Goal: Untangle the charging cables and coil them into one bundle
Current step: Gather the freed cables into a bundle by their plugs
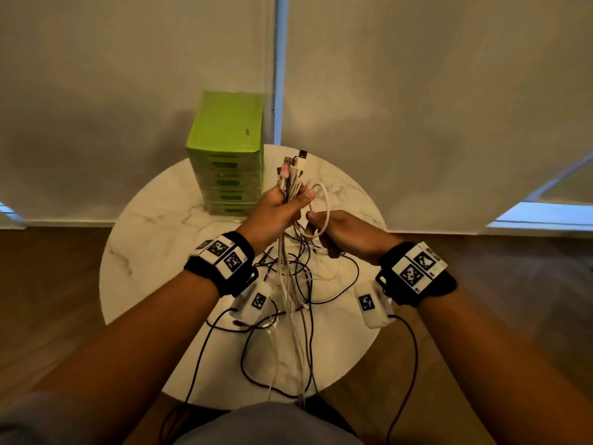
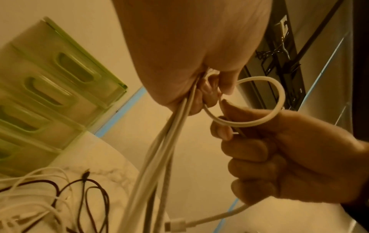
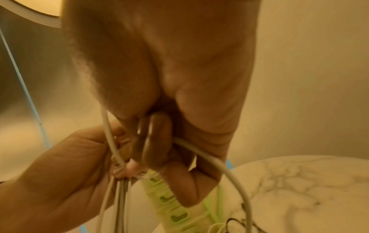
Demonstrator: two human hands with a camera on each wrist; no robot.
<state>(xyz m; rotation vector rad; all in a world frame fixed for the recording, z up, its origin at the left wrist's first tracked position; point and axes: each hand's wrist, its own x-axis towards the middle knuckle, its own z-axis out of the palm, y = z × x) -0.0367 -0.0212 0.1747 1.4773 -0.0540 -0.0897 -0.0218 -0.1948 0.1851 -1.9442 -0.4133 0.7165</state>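
White rubbery cables [image 1: 290,184] bunched in left hand [image 1: 276,213].

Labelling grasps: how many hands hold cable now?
2. Left hand grips the cable bundle just below its plugs; right hand pinches a white cable loop beside it. None hidden.

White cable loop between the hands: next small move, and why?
Probably the right hand feeds the white cable loop into the left hand, which already grips the gathered cable ends upright. The loop's tail still trails down into the loose tangle of dark and white cables on the round marble table, so more slack remains to coil.
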